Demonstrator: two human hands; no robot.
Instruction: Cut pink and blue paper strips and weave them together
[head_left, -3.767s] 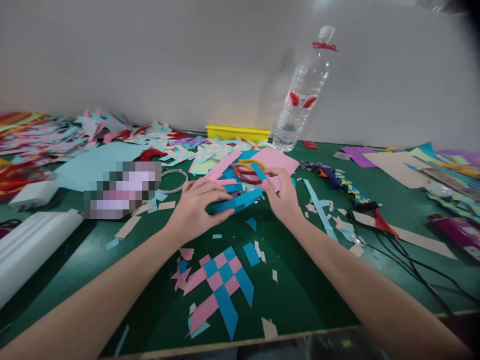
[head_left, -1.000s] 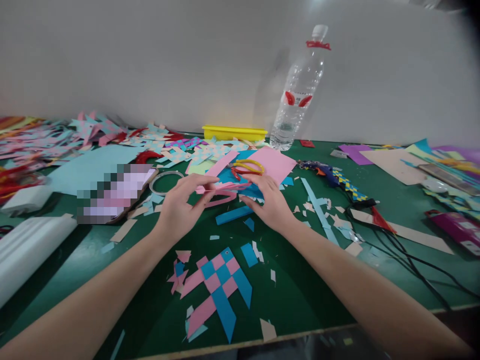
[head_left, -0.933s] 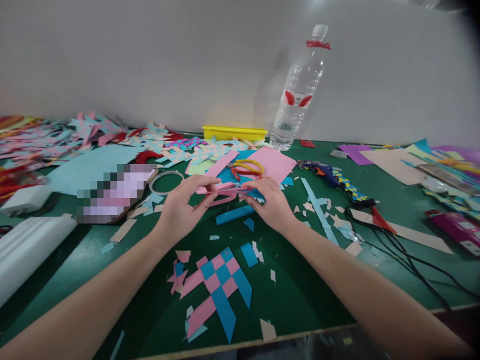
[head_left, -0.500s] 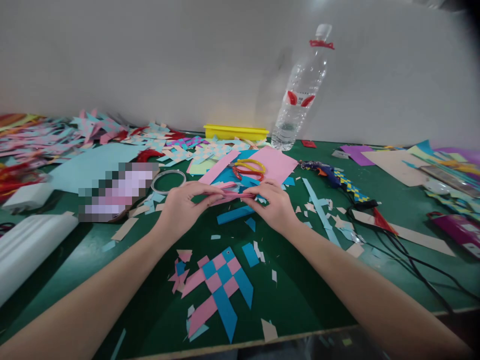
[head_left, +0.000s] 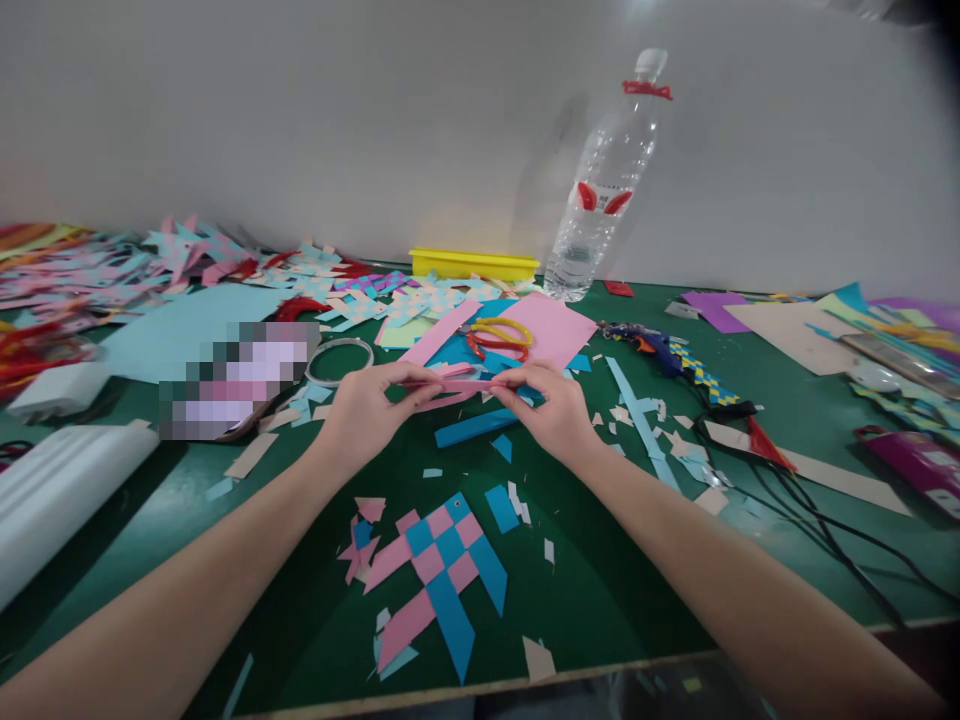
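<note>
A pink paper strip (head_left: 465,385) is stretched between my two hands above the green table. My left hand (head_left: 375,400) pinches its left end between thumb and fingers. At the other end, my right hand (head_left: 544,405) pinches it the same way. Just beyond the hands lie scissors (head_left: 499,340) with yellow and red handles, on pink sheets (head_left: 555,330) and blue paper. A blue paper strip (head_left: 472,428) rests below the fingers. Nearer me is a woven pink-and-blue paper fish (head_left: 442,565), flat on the table.
A clear water bottle (head_left: 600,190) leans against the grey wall behind. A phone (head_left: 247,385) and a tape roll (head_left: 339,362) lie left of the hands. Paper scraps are scattered about. At right are a woven blue-and-yellow piece (head_left: 701,370), black cords (head_left: 832,530) and a purple packet (head_left: 911,460).
The pink strip has turned slightly between my fingers, showing more of its flat side, and a pink loop now hangs below it. My hands stay in nearly the same place.
</note>
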